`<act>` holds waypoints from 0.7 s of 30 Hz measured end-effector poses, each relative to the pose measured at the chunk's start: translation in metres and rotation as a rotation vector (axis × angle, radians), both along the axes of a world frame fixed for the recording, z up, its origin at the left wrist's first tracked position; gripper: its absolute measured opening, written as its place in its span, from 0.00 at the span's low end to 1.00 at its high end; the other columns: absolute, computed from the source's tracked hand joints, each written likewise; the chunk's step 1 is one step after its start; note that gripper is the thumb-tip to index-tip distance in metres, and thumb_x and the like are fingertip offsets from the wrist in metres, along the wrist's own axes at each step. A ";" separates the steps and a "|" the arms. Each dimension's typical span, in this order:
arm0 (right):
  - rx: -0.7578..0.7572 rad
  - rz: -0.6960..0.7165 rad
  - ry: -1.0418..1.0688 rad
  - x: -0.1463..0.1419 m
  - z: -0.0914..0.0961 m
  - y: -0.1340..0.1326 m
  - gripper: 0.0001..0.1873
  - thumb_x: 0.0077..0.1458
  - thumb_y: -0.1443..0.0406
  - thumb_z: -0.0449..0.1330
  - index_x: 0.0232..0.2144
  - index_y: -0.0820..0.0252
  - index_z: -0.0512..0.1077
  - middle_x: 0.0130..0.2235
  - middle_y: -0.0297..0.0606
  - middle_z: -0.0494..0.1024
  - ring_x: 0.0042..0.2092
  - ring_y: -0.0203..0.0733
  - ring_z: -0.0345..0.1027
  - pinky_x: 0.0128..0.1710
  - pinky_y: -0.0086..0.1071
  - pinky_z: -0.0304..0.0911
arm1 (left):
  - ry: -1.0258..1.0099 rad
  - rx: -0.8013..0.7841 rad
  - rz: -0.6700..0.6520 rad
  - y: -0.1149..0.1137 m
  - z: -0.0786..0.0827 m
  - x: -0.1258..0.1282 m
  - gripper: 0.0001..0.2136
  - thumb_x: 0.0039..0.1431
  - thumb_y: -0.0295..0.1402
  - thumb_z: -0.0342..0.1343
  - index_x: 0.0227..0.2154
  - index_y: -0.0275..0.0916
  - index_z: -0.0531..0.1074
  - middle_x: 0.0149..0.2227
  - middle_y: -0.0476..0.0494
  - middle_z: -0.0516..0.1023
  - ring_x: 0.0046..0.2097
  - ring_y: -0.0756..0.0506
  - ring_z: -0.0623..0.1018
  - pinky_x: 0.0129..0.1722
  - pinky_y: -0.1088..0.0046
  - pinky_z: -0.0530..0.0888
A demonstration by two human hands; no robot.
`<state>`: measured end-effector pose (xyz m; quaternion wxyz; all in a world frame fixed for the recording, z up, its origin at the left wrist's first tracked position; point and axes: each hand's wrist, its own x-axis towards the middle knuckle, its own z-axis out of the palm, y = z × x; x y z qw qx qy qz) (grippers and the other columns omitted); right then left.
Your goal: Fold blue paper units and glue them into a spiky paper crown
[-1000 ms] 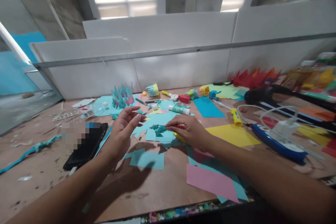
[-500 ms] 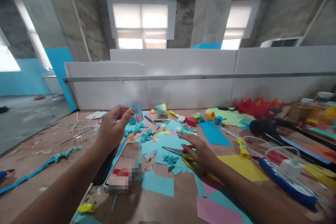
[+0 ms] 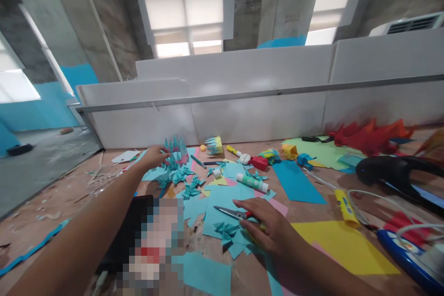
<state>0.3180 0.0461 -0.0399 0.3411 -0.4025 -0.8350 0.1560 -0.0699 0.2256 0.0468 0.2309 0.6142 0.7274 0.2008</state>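
My left hand (image 3: 156,156) reaches to the far left side of the table, beside a cluster of teal spiky folded-paper pieces (image 3: 176,147) with pink bases. Its fingers are bent together at the near pieces, and what lies between them is hidden. My right hand (image 3: 265,224) is closed around the handles of a pair of scissors (image 3: 229,212), whose blades point left over light-blue paper. A teal folded-paper star (image 3: 226,232) lies just below the blades. More teal folded pieces (image 3: 191,187) lie loose between the hands. Beyond my right hand is a glue stick (image 3: 252,182).
A black device (image 3: 128,226) and a pixelated phone lie by my left forearm. Yellow paper (image 3: 343,247), a blue sheet (image 3: 298,181), a yellow tube (image 3: 346,208) and a blue-and-white power strip (image 3: 402,259) with cables are at right. A white panel (image 3: 243,115) stands behind the table.
My left hand has lowered and moved slightly left, down to the spiky pieces. My right hand has come down onto the scissors' handles and closed on them. The view has tilted and come nearer.
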 end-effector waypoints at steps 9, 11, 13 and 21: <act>0.002 0.016 0.001 -0.001 0.005 -0.003 0.22 0.67 0.56 0.55 0.60 0.51 0.70 0.54 0.47 0.78 0.55 0.52 0.72 0.54 0.48 0.67 | 0.049 -0.173 -0.062 0.020 0.011 0.005 0.18 0.65 0.38 0.57 0.55 0.38 0.69 0.54 0.38 0.74 0.50 0.41 0.78 0.48 0.55 0.78; 0.002 0.022 0.001 -0.002 0.007 -0.004 0.22 0.67 0.56 0.55 0.60 0.52 0.70 0.55 0.48 0.78 0.55 0.52 0.71 0.54 0.49 0.67 | 0.062 -0.226 -0.092 0.021 0.010 0.006 0.17 0.65 0.38 0.58 0.54 0.37 0.70 0.54 0.38 0.74 0.50 0.41 0.78 0.47 0.56 0.78; 0.003 0.029 0.003 -0.003 0.008 -0.006 0.22 0.66 0.56 0.55 0.60 0.52 0.70 0.54 0.47 0.78 0.55 0.52 0.71 0.54 0.48 0.67 | 0.063 -0.250 -0.108 0.021 0.006 0.009 0.17 0.65 0.38 0.58 0.54 0.37 0.70 0.54 0.38 0.74 0.50 0.41 0.78 0.48 0.56 0.78; -0.033 0.014 0.002 -0.003 0.007 -0.004 0.23 0.66 0.56 0.56 0.61 0.51 0.69 0.54 0.47 0.78 0.54 0.52 0.71 0.54 0.48 0.67 | -0.080 -0.150 -0.038 0.020 0.007 0.020 0.18 0.65 0.39 0.57 0.54 0.37 0.70 0.54 0.38 0.74 0.50 0.40 0.77 0.48 0.55 0.77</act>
